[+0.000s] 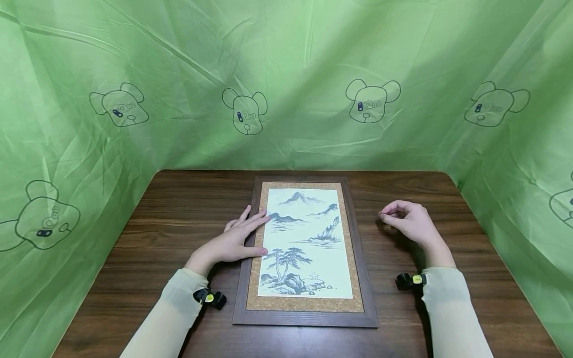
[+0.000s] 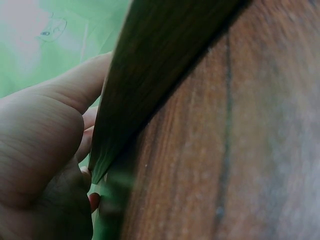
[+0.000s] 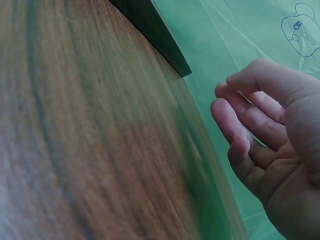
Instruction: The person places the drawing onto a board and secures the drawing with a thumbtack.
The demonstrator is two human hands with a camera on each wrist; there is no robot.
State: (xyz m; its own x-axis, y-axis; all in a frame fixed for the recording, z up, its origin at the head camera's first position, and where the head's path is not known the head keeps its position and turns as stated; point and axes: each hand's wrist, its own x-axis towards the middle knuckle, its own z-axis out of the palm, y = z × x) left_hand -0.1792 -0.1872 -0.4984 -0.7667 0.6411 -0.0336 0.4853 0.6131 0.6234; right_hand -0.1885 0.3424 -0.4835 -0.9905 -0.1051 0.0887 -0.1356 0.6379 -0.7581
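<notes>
A sheet of paper printed with an ink landscape (image 1: 309,273) lies on a cork board (image 1: 304,304) with a dark wooden frame (image 1: 368,298). My left hand (image 1: 233,241) rests across the board's left side, fingers spread, with thumb and fingertips on the paper's left edge. In the left wrist view, that hand (image 2: 40,140) lies against the side of the frame (image 2: 150,65). My right hand (image 1: 409,221) hovers right of the board, apart from it, thumb and index fingertips close together. In the right wrist view, its fingers (image 3: 245,110) are bent; anything tiny between the tips cannot be made out.
The board lies on a dark wood-grain table (image 1: 179,214). Green cloth (image 1: 291,139) with printed bear heads encloses the back and both sides. Each wrist bears a small black camera, one on the left (image 1: 210,298) and one on the right (image 1: 408,282).
</notes>
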